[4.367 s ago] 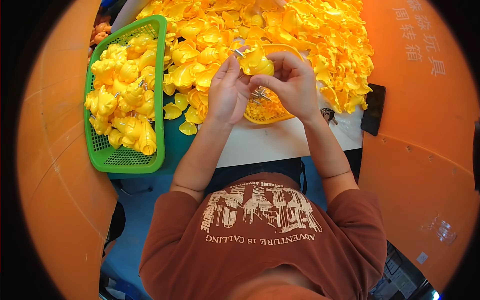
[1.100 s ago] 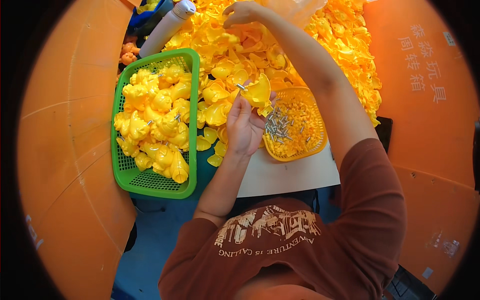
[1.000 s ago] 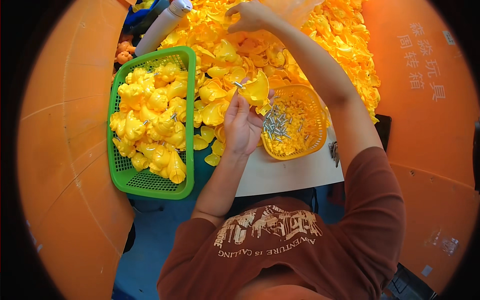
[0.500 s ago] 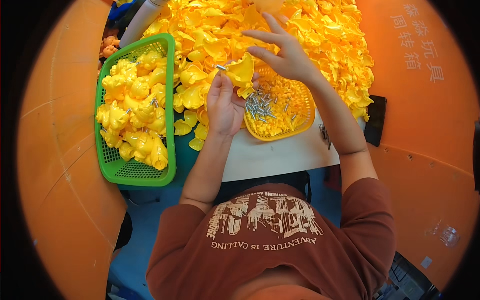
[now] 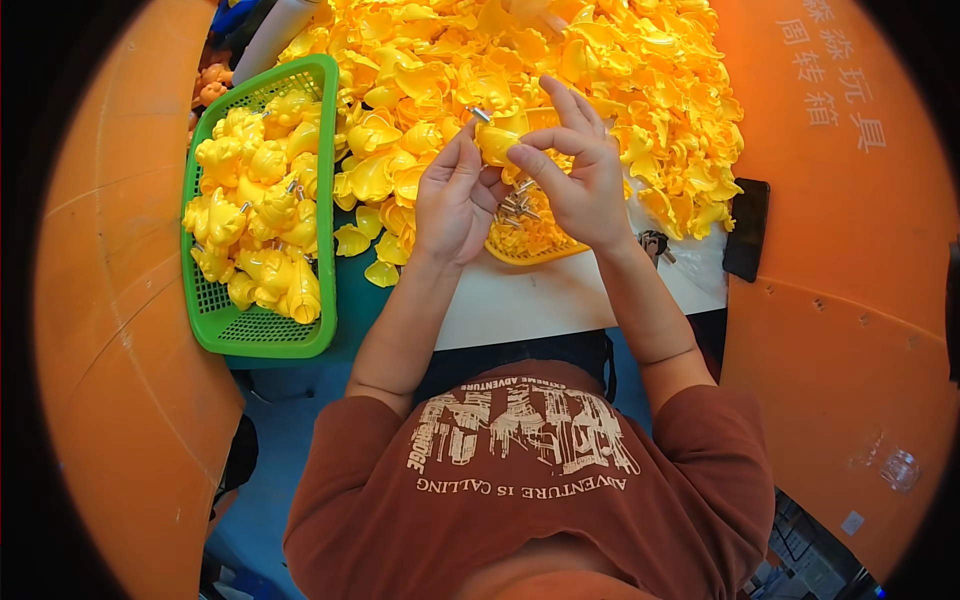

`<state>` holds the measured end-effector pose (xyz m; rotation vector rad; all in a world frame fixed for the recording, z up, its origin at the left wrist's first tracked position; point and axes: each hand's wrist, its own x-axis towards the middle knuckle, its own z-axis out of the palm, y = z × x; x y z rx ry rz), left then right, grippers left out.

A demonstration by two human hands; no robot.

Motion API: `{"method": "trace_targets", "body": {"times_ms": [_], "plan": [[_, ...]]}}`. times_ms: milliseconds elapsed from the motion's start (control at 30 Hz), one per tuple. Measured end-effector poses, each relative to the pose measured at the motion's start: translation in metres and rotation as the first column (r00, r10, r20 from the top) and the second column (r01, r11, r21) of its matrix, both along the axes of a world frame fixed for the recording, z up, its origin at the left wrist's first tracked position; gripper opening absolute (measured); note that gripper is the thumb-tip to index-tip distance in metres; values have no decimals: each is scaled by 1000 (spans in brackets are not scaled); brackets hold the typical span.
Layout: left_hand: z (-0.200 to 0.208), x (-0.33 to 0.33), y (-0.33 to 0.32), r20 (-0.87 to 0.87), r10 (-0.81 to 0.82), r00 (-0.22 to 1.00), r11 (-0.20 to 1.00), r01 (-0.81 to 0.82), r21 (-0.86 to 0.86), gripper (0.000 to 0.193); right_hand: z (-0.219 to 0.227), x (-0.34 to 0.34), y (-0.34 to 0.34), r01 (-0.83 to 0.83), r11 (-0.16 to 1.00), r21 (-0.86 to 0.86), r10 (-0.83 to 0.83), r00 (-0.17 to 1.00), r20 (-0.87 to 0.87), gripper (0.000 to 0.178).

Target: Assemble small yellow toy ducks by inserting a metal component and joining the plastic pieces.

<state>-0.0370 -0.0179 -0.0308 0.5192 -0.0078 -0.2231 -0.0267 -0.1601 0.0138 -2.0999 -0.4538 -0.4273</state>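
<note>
In front of me, over the near edge of the pile, my left hand (image 5: 452,208) is closed on a glossy yellow plastic shell piece (image 5: 496,143). A small silver metal pin (image 5: 480,115) sticks out at its upper left. My right hand (image 5: 588,188) meets the same piece from the right, thumb and forefinger closed at its edge, the other fingers stretched upward. Below the hands stands a yellow basket (image 5: 535,259) holding silver pins (image 5: 516,206) and small yellow parts; my right hand hides much of it.
A large heap of yellow shells (image 5: 670,110) covers the back of the table. On the left is a green basket (image 5: 327,210) of joined yellow pieces, some with pins. A dark phone (image 5: 747,230) lies right, near orange panels (image 5: 830,260). A pale bottle (image 5: 274,40) stands back left.
My right hand has come down and left from above the yellow basket to the shell in my left hand. The shell and pin have turned and moved slightly up and right.
</note>
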Motion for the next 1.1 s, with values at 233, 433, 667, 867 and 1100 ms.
{"method": "trace_targets", "body": {"times_ms": [233, 433, 667, 867, 1100], "plan": [[-5, 1, -3, -6, 11, 1000, 999, -11, -48, 31, -13, 0, 5, -50, 910, 412, 152, 964, -220, 15], [-6, 2, -3, 1, 14, 1000, 996, -14, -85, 30, -18, -1, 9, -14, 802, 597, 219, 937, -273, 15], [-4, 1, -5, -31, 20, 999, 997, -22, -68, 29, -12, -6, 6, -83, 948, 309, 148, 970, -194, 10], [-4, 0, -4, -63, 43, 997, 998, -46, -37, 29, -7, -7, 8, -60, 976, 208, 83, 991, -101, 13], [-7, -2, -3, 101, 55, 993, 994, -46, -94, 29, -10, -10, 24, 47, 999, -13, -44, 984, 171, 13]]}}
